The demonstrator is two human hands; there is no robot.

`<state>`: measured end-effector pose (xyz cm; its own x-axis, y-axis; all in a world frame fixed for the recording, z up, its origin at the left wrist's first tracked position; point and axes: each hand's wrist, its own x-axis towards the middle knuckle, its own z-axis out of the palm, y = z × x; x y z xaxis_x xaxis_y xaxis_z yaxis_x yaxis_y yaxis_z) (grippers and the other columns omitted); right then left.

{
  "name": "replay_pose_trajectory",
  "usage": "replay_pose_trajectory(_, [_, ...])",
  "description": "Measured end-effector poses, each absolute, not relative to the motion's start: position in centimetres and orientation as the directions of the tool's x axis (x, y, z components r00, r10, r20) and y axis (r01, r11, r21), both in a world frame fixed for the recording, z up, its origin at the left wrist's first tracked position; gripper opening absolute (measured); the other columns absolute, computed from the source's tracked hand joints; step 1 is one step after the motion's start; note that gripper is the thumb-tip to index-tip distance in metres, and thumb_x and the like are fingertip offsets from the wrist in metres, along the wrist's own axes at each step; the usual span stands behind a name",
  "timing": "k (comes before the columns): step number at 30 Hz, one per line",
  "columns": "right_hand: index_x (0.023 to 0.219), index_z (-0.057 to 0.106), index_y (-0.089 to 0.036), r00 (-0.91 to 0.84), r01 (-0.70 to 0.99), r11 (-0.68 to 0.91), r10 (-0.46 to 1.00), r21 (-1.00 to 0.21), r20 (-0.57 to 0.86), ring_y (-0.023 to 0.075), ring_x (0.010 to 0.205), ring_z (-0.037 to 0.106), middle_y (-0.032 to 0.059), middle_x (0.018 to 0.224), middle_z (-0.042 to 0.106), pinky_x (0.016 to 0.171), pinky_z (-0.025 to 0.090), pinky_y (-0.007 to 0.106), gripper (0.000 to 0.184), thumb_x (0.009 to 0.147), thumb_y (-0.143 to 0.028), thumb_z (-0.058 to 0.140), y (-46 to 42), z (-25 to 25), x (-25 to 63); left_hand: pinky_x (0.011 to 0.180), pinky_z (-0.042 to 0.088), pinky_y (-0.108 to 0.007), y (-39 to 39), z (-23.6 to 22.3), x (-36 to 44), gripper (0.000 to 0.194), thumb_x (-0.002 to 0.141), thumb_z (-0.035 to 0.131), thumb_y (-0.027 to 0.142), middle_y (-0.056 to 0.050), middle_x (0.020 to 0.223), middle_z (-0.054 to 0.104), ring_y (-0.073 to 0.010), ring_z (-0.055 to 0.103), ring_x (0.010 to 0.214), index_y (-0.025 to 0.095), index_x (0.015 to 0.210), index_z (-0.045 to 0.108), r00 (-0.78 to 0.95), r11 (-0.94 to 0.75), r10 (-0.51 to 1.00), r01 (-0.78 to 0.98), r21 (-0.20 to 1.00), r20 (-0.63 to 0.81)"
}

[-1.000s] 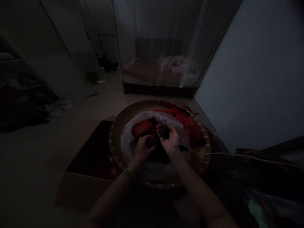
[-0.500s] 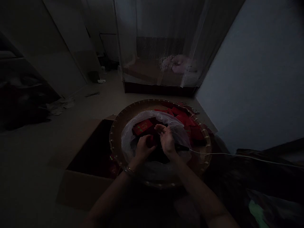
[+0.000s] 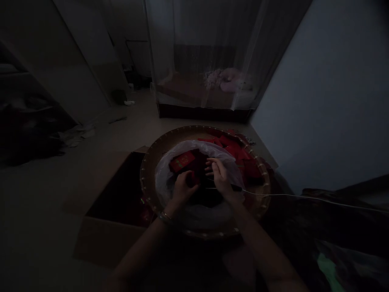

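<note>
Head view: red packet (image 3: 182,161), seemingly left-right.

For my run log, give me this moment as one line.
left hand: shut on small red packet | right hand: palm down over clear plastic bag | woven tray under bag | lighting: dim

A dim home bedroom: net-draped bed (image 3: 209,87), bare floor (image 3: 48,202).
</note>
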<state>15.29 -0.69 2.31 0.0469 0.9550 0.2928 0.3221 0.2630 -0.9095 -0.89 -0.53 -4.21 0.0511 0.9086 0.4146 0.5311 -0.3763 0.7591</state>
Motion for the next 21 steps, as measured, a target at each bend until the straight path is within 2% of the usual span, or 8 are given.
replay_pose_trajectory(2, [0.106,0.06,-0.017,-0.033,0.561,0.218,0.97,-0.798,0.242,0.0174,0.084,0.059,0.0085,0.098,0.064,0.077,0.048,0.032,0.029,0.089,-0.023,0.037,-0.2,1.1,15.8,0.083,0.047,-0.037,-0.5,-4.2,-0.9,0.047,0.062,0.072,0.022,-0.006,0.102,0.063,-0.0219,0.059,0.094,0.02,0.106,0.055,0.039,-0.381,0.903,0.529,0.759,0.427])
replay_pose_trajectory(5, [0.1,0.065,-0.017,-0.298,0.825,0.292,0.952,-0.483,0.066,0.0213,0.093,0.055,0.0099,0.094,0.065,0.082,0.044,0.033,0.027,0.082,-0.012,0.045,-0.1,-0.6,15.8,0.083,0.047,-0.037,-0.5,-4.0,-1.0,0.046,0.063,0.072,0.021,-0.007,0.102,0.063,-0.0221,0.059,0.094,0.019,0.105,0.055,0.005,-0.388,0.893,0.519,0.762,0.451])
replay_pose_trajectory(8, [0.104,0.063,-0.017,-0.364,0.914,0.343,0.93,-0.218,-0.061,0.0249,0.095,0.051,0.0128,0.097,0.063,0.074,0.044,0.032,0.031,0.085,-0.01,0.04,-0.4,-1.6,14.8,0.082,0.047,-0.037,-0.5,-3.8,-1.0,0.044,0.064,0.072,0.024,-0.007,0.101,0.062,-0.0216,0.059,0.093,0.019,0.104,0.055,-0.021,-0.387,0.886,0.512,0.767,0.462])
replay_pose_trajectory(10, [0.104,0.062,-0.015,-0.382,0.921,0.37,0.92,-0.125,-0.089,0.0258,0.096,0.049,0.0146,0.101,0.061,0.071,0.043,0.032,0.032,0.086,-0.009,0.037,-0.4,-2.0,14.0,0.082,0.047,-0.036,-0.4,-3.8,-1.0,0.043,0.066,0.072,0.026,-0.007,0.101,0.062,-0.0213,0.059,0.093,0.018,0.104,0.054,-0.024,-0.389,0.885,0.512,0.766,0.465])
replay_pose_trajectory(13, [0.101,0.062,-0.012,-0.404,0.913,0.392,0.906,-0.108,-0.129,0.0251,0.095,0.05,0.0165,0.101,0.06,0.071,0.043,0.031,0.029,0.085,-0.008,0.038,-0.1,-2.4,13.3,0.082,0.047,-0.035,-0.4,-3.8,-1.0,0.042,0.065,0.071,0.024,-0.007,0.101,0.062,-0.0212,0.059,0.093,0.018,0.103,0.055,-0.028,-0.397,0.878,0.515,0.76,0.478])
replay_pose_trajectory(18, [0.098,0.063,-0.011,-0.398,0.912,0.375,0.907,-0.168,-0.138,0.0237,0.096,0.052,0.0162,0.101,0.061,0.075,0.043,0.029,0.027,0.083,-0.006,0.042,0.2,-2.8,13.2,0.082,0.048,-0.035,-0.3,-4.0,-1.0,0.043,0.064,0.072,0.022,-0.007,0.101,0.062,-0.0209,0.059,0.092,0.018,0.103,0.055,-0.024,-0.406,0.873,0.516,0.754,0.487])
replay_pose_trajectory(21, [0.098,0.065,-0.012,-0.371,0.919,0.345,0.921,-0.191,-0.119,0.0223,0.092,0.055,0.0146,0.097,0.063,0.073,0.044,0.028,0.027,0.085,-0.01,0.041,0.3,-2.7,13.5,0.081,0.047,-0.035,-0.3,-4.0,-1.0,0.043,0.064,0.072,0.023,-0.007,0.1,0.062,-0.021,0.059,0.092,0.017,0.103,0.055,-0.024,-0.401,0.875,0.524,0.751,0.484])
